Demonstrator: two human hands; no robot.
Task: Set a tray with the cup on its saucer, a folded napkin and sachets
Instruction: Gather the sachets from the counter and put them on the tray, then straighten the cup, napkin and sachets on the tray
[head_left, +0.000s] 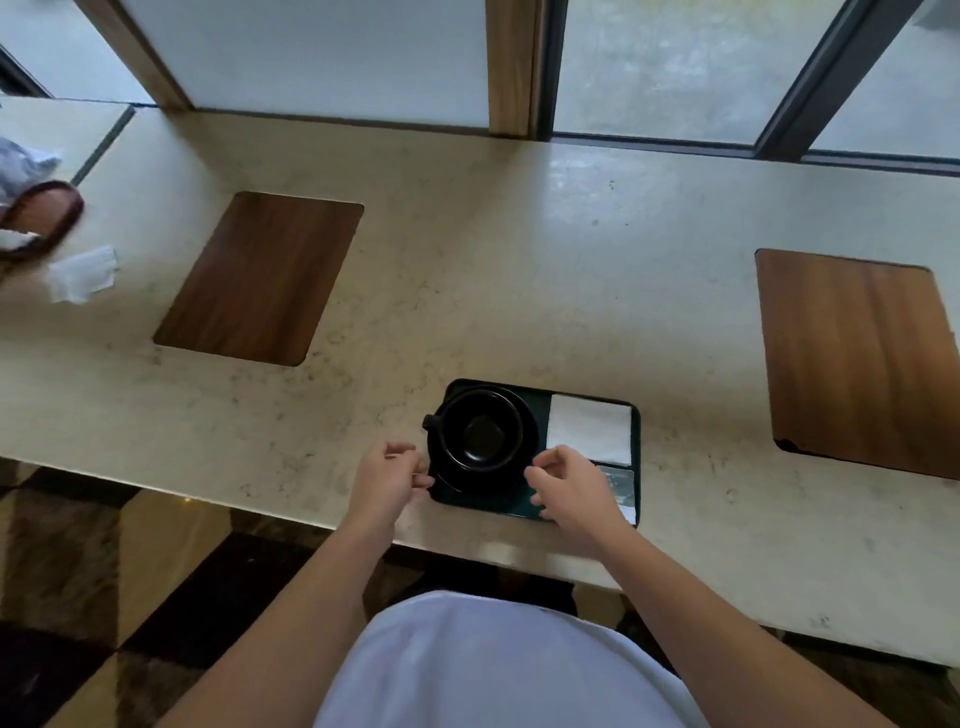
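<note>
Sachets (618, 486) lie half hidden behind right hand (569, 488).

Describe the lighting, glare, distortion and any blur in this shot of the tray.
Head view: daylight comes through the windows and leaves a pale glare patch on the counter; wide-angle distortion bows the counter edge and window frames; the black cup and saucer merge into the dark tray, hiding detail; the sachets are too soft to read; the far-left items are blurred.
</note>
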